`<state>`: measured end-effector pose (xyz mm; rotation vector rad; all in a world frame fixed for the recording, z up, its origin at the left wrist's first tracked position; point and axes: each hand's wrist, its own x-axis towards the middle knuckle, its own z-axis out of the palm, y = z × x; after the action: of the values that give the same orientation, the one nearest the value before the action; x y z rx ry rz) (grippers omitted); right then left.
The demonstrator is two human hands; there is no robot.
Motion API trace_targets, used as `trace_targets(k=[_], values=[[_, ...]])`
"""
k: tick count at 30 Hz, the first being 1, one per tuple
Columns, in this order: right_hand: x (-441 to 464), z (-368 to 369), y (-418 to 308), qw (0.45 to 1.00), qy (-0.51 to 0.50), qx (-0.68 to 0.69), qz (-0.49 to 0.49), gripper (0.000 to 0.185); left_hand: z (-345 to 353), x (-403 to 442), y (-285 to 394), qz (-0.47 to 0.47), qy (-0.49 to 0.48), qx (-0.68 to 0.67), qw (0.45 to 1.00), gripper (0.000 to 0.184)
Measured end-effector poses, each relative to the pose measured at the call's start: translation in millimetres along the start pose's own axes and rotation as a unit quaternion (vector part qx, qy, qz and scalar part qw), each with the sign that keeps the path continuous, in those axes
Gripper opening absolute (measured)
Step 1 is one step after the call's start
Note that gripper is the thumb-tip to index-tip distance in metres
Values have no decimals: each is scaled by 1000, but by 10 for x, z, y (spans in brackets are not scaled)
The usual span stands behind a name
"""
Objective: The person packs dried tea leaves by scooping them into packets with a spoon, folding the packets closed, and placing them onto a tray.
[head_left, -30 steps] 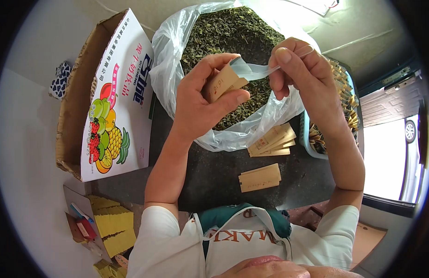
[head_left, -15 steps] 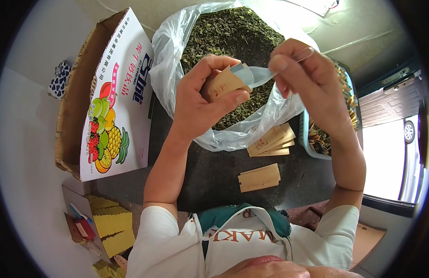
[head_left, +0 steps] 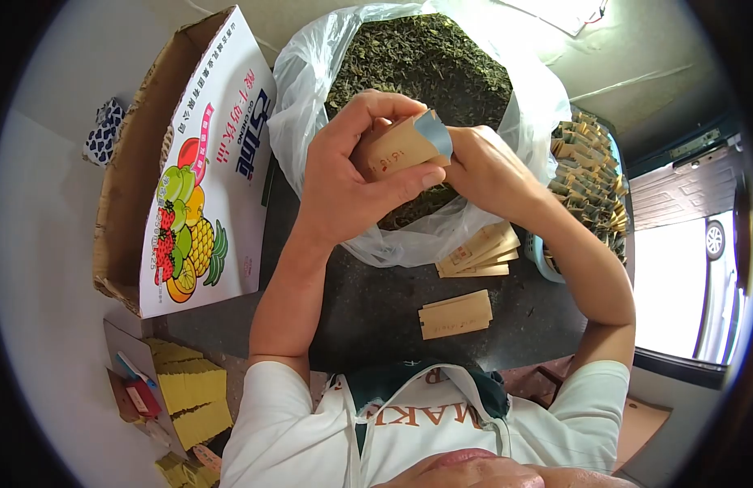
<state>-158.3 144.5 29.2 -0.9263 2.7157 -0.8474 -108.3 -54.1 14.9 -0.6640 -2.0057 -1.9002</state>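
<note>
My left hand [head_left: 344, 175] is wrapped round a small brown paper packet [head_left: 398, 153], holding it tilted with its silvery lined mouth open to the right. Handwritten red marks show on the packet's side. Right beside that mouth is my right hand [head_left: 490, 175], bent at the wrist with its fingers curled away from view; whatever they grip is hidden. Both hands are above a clear plastic bag [head_left: 299, 106] full of dark loose dried leaves [head_left: 421, 65].
On the dark tabletop [head_left: 352, 317] lie two groups of flat brown packets [head_left: 455, 314], one nearer me. At right, a light-blue basket [head_left: 543, 259] holds many filled packets [head_left: 588, 171]. A printed carton [head_left: 213, 179] stands at left; yellow paper stacks [head_left: 193, 390] sit lower left.
My right hand has come down and left, from above the leaves to beside the packet's mouth. The clear plastic scoop it held is no longer visible. The left hand stays nearly still.
</note>
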Motion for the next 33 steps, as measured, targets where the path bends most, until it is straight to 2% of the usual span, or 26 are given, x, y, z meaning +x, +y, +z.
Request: trace_targets(k=[3,5,7,9,14,17,20,26,33], values=[[139,195,71,998,44,45,15,25,-39,6,-14,4,10,6,1000,51],[239,239,156,982,69,169,49,26,-55,11,-27,2,14,14,1000,51],[297,230,186,974,62,201,80,28,-46,20,-34,-11,16,-15,1000,50],[295,145,145,944,57,303,118,27,-64,17,-54,-10,15,4,1000,50],[176,-200,134,947,102,281,115,25,-28,22,-107,-23,18,17,999,49],[49,-426,94,948,123,273,107,26,25,29,-153,-42,44,-28,998,49],[-52,-615,49,952,142,260,75,26,59,39,-172,-45,50,-6,998,49],[-153,-755,-32,958,122,254,50,25,113,33,-186,-53,55,25,997,49],[-102,-559,-119,969,83,233,-8,21,198,24,-182,-91,42,10,995,47]])
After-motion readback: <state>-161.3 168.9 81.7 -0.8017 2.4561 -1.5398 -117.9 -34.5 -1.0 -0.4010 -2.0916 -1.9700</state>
